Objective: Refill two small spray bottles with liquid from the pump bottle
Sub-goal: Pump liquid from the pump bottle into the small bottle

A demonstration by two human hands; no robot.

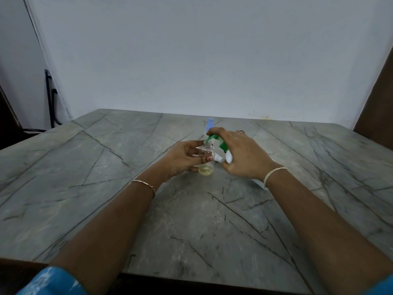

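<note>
Left hand (187,159): curled round the small clear bottle (205,167), upright on the worktop (127,209).
Right hand (242,155): grips the tilted pump bottle (228,159), green nozzle at the clear bottle's mouth.
Blue-capped spray bottle (210,124): just behind the hands.

1. We see open grey tabletop (89,194) left and right of the central cluster; a hand could pass either side.
2. Centre packed: left hand (182,160) holding the clear spray bottle (205,167), right hand (242,156) gripping the pump bottle (222,144), all touching or just beside each other.
3. Blue-capped spray bottle (210,124) stands just behind, blocking the far approach.
4. Both forearms (110,222) cross the near tabletop.
</note>
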